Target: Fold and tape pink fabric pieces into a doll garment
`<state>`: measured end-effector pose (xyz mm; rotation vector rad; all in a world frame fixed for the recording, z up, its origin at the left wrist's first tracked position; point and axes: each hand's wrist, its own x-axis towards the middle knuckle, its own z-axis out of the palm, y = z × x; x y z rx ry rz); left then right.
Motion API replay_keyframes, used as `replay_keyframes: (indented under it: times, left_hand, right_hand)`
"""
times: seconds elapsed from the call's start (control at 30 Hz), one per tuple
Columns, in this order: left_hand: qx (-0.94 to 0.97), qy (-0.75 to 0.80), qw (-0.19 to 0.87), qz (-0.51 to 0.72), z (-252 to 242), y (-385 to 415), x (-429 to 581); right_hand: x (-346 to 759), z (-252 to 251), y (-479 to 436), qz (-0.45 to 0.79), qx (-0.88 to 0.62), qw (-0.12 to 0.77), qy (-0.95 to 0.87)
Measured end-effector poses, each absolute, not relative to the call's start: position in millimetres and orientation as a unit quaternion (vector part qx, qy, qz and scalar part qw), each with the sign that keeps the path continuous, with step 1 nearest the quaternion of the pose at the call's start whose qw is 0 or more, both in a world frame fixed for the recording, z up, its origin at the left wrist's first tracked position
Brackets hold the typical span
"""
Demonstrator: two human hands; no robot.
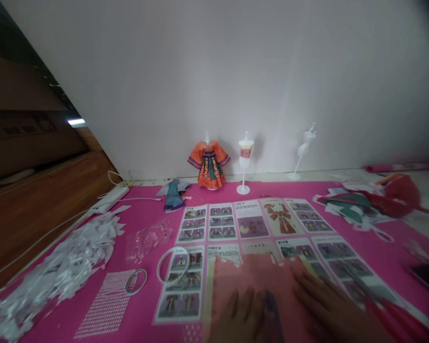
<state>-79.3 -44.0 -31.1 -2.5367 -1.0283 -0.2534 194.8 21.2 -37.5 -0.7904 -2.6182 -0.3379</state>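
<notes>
An orange-pink sheet, perhaps fabric or paper, lies over the lower part of the printed picture sheet. Flat on it, with fingers apart, rests my left hand. My right hand lies stretched out over the sheet's right edge, also without anything visible in it. Between the hands, close beside my left fingers, is a dark blue strip; whether my left hand touches it I cannot tell. Small white pieces show along the sheet's upper edge. Both hands are dim and slightly blurred.
Red-handled scissors lie at right, near a dark phone-like object. Behind stand a mannequin in an orange robe and two white mannequins. Tape rolls, a gem sheet, white scraps and fabric scraps surround the work.
</notes>
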Motion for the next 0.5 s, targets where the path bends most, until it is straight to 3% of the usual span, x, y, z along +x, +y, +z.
replay_keyframes:
  times: [0.2, 0.33, 0.5]
  left_hand:
    - [-0.865, -0.416, 0.218, -0.177, -85, -46, -61]
    - [-0.903, -0.391, 0.132, -0.119, -50, -38, -73]
    - [-0.844, -0.526, 0.065, -0.082, 1, -23, -96]
  right_hand:
    - [210, -48, 21, -0.063, -0.331, 0.177, -0.925]
    - [195, -31, 23, -0.045, -0.344, 0.167, -0.923]
    - [137, -17, 24, -0.004, -0.329, 0.204, -0.922]
